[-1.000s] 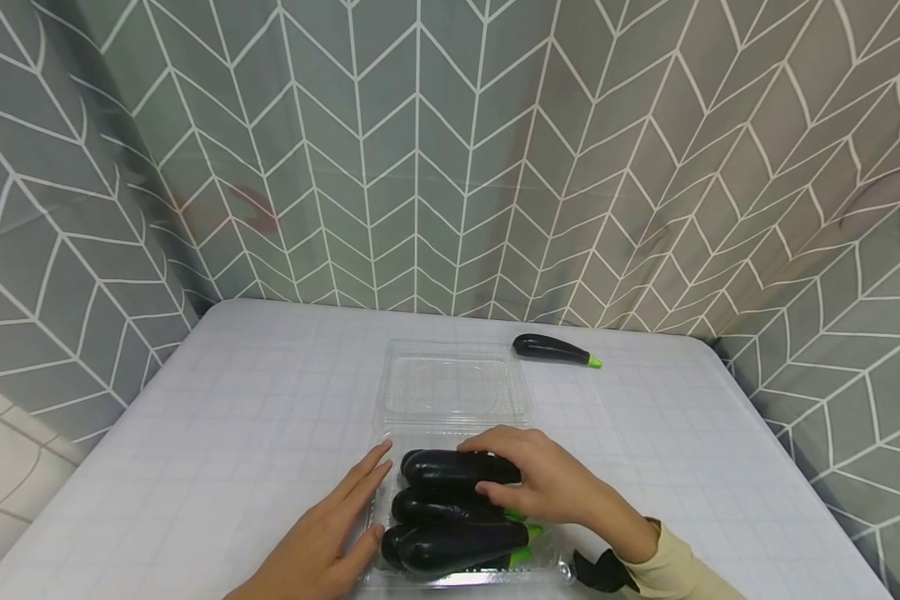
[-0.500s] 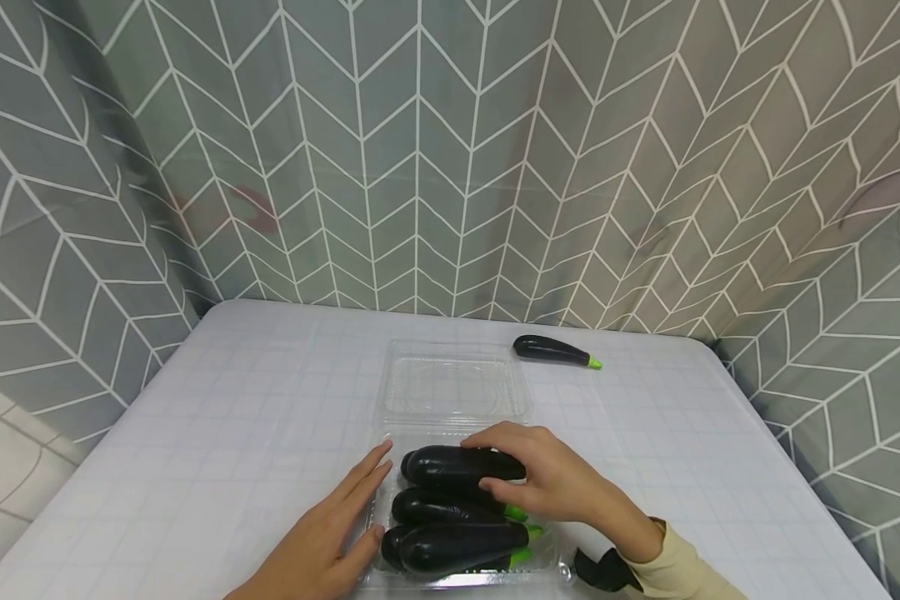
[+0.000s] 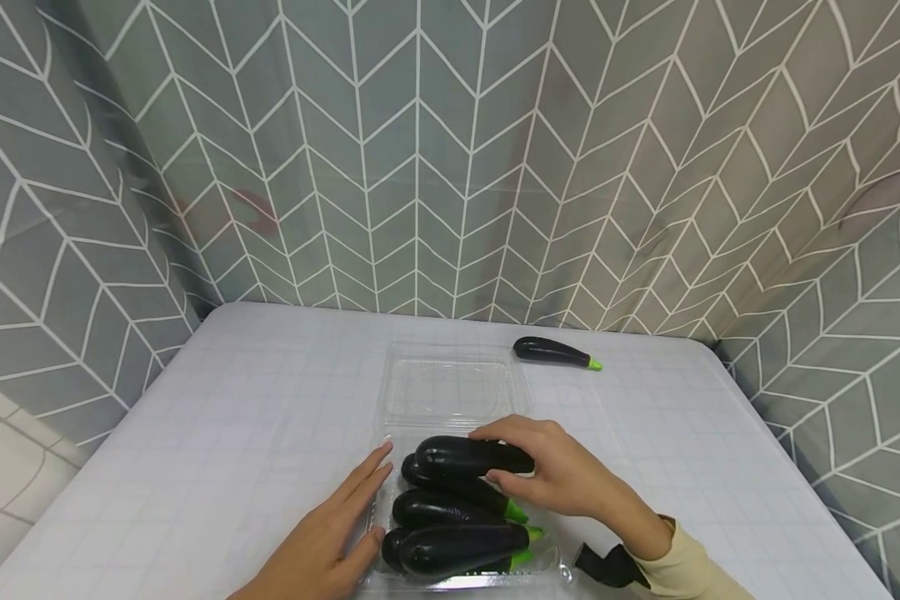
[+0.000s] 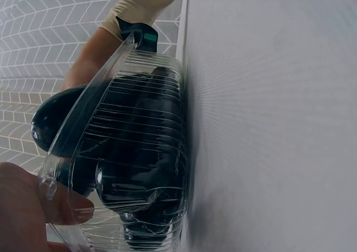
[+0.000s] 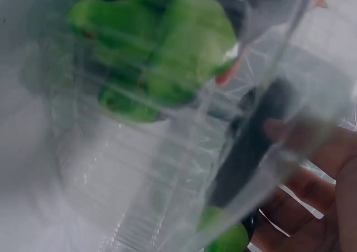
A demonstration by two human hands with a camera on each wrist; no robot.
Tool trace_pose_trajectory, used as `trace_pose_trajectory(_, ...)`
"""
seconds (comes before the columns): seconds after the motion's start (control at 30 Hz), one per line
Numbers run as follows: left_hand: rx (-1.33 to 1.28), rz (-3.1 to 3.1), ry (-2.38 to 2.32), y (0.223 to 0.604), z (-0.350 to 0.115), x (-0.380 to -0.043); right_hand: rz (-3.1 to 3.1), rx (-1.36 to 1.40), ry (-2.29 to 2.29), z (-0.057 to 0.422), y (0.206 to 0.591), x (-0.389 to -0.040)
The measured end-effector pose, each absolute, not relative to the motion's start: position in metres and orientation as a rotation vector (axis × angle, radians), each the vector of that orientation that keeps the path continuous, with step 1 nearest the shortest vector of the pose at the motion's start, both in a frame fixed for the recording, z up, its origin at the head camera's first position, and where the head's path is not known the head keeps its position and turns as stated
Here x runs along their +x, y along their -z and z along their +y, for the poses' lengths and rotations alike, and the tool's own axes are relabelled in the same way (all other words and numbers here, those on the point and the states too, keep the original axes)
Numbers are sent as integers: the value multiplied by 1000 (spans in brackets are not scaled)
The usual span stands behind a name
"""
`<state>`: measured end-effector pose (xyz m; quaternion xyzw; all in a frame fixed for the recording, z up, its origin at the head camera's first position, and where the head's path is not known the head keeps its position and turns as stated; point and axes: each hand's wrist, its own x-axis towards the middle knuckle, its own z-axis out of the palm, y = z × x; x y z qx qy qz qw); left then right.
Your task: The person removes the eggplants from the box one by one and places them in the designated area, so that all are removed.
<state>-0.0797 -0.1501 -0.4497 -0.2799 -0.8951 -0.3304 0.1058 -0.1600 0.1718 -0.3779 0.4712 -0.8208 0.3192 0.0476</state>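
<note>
My right hand (image 3: pixel 566 471) grips a dark eggplant (image 3: pixel 450 455) between thumb and fingers at the back of a clear plastic clamshell container (image 3: pixel 450 585). Its green stem end shows in the right wrist view, below the right fingers (image 5: pixel 312 146). In the left wrist view, this eggplant (image 4: pixel 53 118) rises above the container's rim. Several more eggplants (image 3: pixel 461 550) lie stacked inside, green stems to the right. My left hand (image 3: pixel 322 533) rests with extended fingers along the container's left side, its thumb close to the front eggplant.
The container's clear lid (image 3: pixel 453 390) lies folded back flat on the white-covered table (image 3: pixel 217 433). One eggplant (image 3: pixel 551 350) lies near the table's back edge, right of the lid. A patterned grey curtain (image 3: pixel 450 167) stands behind. A black strap (image 3: pixel 607 567) is at the right wrist.
The right hand has lifted its eggplant slightly up and back to the right, exposing another eggplant below it. The left hand has stayed in place.
</note>
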Motion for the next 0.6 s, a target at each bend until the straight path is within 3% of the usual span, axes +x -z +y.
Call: trace_pose_trajectory(0.6, -834, -2624, 954, 452, -151, -80, -2477, 1379, -950, 183, 372, -166)
